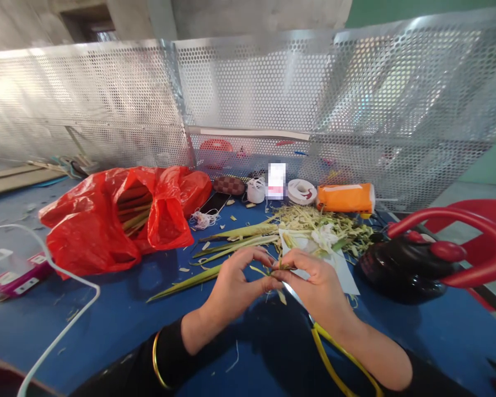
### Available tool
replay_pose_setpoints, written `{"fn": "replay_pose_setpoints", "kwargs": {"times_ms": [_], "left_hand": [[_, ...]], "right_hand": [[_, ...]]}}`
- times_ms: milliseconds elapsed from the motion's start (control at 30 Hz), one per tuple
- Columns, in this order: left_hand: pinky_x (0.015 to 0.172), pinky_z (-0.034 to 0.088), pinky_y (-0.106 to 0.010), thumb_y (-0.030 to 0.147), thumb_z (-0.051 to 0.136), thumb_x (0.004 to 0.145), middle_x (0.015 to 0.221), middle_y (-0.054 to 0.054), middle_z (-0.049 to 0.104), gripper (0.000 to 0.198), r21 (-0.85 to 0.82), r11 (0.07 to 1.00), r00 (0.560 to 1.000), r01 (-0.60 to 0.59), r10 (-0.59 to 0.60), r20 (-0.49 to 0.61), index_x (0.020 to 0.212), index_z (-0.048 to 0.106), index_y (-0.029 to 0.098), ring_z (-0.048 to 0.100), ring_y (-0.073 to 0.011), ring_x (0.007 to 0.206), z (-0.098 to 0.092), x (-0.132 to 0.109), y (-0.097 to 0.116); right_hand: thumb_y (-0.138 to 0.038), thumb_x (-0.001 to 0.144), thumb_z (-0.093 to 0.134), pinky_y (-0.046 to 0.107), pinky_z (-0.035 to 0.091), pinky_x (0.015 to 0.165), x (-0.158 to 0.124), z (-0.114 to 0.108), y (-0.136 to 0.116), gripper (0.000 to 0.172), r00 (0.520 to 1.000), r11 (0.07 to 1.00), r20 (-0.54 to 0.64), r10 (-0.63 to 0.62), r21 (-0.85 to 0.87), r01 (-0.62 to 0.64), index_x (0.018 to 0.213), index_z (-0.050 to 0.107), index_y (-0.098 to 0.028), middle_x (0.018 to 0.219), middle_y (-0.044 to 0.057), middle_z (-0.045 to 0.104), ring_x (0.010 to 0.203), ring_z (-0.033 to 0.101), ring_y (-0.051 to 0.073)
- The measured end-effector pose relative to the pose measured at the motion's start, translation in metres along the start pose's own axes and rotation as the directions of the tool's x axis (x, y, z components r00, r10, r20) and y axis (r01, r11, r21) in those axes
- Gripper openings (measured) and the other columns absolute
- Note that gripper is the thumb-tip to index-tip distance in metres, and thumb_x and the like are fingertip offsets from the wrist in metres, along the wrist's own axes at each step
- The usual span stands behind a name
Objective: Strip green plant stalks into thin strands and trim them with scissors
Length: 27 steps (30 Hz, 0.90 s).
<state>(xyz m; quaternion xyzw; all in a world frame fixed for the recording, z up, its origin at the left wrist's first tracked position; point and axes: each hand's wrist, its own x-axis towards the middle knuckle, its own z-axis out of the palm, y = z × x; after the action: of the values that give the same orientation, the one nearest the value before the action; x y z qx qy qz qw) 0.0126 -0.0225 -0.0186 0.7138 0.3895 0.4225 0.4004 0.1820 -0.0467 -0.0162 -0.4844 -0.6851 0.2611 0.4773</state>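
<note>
My left hand [235,286] and my right hand [314,281] meet over the blue table [119,314], fingers pinched together on a thin green leaf strip [261,271]. Scissors with yellow handles [334,358] lie under my right wrist, blade toward the hands. Long green leaves [231,245] lie just beyond my fingers. A white sheet [347,275] with leaf trimmings [326,223] sits behind my right hand.
A red plastic bag [107,220] of leaves lies at left. A black and red kettle [413,259] stands at right. Orange packet [345,197], tape roll [301,191], thread [255,190], phone [215,203] line the perforated metal screen [273,94]. A white cable [66,325] crosses front left.
</note>
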Motion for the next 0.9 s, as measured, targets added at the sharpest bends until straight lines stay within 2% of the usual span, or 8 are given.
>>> {"fn": "replay_pose_setpoints", "kwargs": {"times_ms": [100,200,333,400,533,700,800,900], "left_hand": [[0.079,0.045,-0.029,0.027,0.072,0.071,0.082,-0.002,0.066,0.016,-0.014,0.995,0.994,0.098,-0.097,0.047,0.08,0.062,0.018,0.06,-0.018,0.083,0.003,0.0,0.003],[0.072,0.044,-0.026,0.026,0.074,0.068,0.077,0.0,0.063,0.018,-0.05,0.985,0.985,0.167,-0.164,0.062,0.077,0.06,0.017,0.058,-0.0159,0.076,0.006,0.0,0.003],[0.065,0.043,-0.025,0.022,0.076,0.064,0.071,0.001,0.061,0.021,-0.154,0.962,0.974,0.223,-0.217,0.06,0.073,0.058,0.017,0.057,-0.014,0.069,0.007,-0.002,-0.001],[0.066,0.043,-0.025,0.022,0.077,0.063,0.07,0.001,0.061,0.021,-0.192,0.959,0.978,0.21,-0.206,0.04,0.072,0.058,0.017,0.057,-0.0138,0.069,0.007,-0.001,-0.003],[0.063,0.042,-0.023,0.025,0.079,0.062,0.067,0.002,0.06,0.027,-0.327,0.916,0.972,0.232,-0.226,0.058,0.07,0.055,0.016,0.056,-0.0118,0.065,0.005,0.0,-0.002],[0.052,0.034,-0.019,0.03,0.081,0.059,0.057,0.007,0.055,0.04,-0.522,0.773,0.933,0.359,-0.291,0.211,0.074,0.046,0.018,0.048,-0.0066,0.05,0.004,0.001,0.0],[0.053,0.03,-0.018,0.028,0.081,0.06,0.06,0.006,0.056,0.04,-0.563,0.735,0.926,0.378,-0.292,0.241,0.074,0.044,0.018,0.047,-0.0061,0.053,0.004,0.0,-0.003],[0.053,0.029,-0.019,0.028,0.079,0.062,0.059,0.006,0.054,0.037,-0.572,0.717,0.917,0.4,-0.321,0.239,0.073,0.045,0.018,0.047,-0.0068,0.055,0.004,0.0,-0.007]], "right_hand": [[-0.021,0.078,0.065,0.026,0.044,0.063,-0.002,0.002,-0.002,0.012,0.999,0.998,-0.037,0.035,-0.045,-0.037,0.066,0.062,-0.02,0.067,-0.001,0.059,0.066,0.056,0.015],[-0.023,0.077,0.064,0.027,0.043,0.061,-0.005,0.005,-0.003,0.013,0.992,0.994,-0.071,0.106,-0.026,-0.108,0.065,0.062,-0.02,0.065,0.0,0.061,0.064,0.055,0.016],[-0.03,0.077,0.064,0.026,0.043,0.055,-0.007,0.011,0.0,0.017,0.939,0.893,-0.012,0.344,0.313,-0.323,0.064,0.06,-0.019,0.058,-0.002,0.056,0.057,0.052,0.014],[-0.031,0.076,0.065,0.025,0.042,0.054,-0.006,0.012,0.002,0.021,0.923,0.822,0.034,0.384,0.443,-0.359,0.061,0.058,-0.018,0.055,-0.003,0.053,0.055,0.049,0.013],[-0.031,0.071,0.071,0.025,0.044,0.058,0.002,0.004,0.0,0.013,0.917,0.77,0.18,0.357,0.499,-0.398,0.072,0.066,-0.019,0.066,-0.002,0.06,0.061,0.052,0.012],[-0.033,0.067,0.077,0.029,0.048,0.07,0.009,-0.008,-0.003,0.018,0.886,0.784,0.387,0.256,0.452,-0.424,0.079,0.073,-0.021,0.074,-0.001,0.066,0.07,0.058,0.014],[-0.032,0.068,0.077,0.029,0.048,0.073,0.009,-0.007,0.001,0.016,0.902,0.812,0.363,0.233,0.437,-0.385,0.079,0.074,-0.021,0.074,0.0,0.068,0.072,0.06,0.015],[-0.03,0.07,0.074,0.029,0.048,0.068,0.006,-0.003,0.003,0.011,0.946,0.88,0.231,0.226,0.368,-0.3,0.076,0.073,-0.021,0.071,-0.001,0.067,0.069,0.059,0.015]]}}
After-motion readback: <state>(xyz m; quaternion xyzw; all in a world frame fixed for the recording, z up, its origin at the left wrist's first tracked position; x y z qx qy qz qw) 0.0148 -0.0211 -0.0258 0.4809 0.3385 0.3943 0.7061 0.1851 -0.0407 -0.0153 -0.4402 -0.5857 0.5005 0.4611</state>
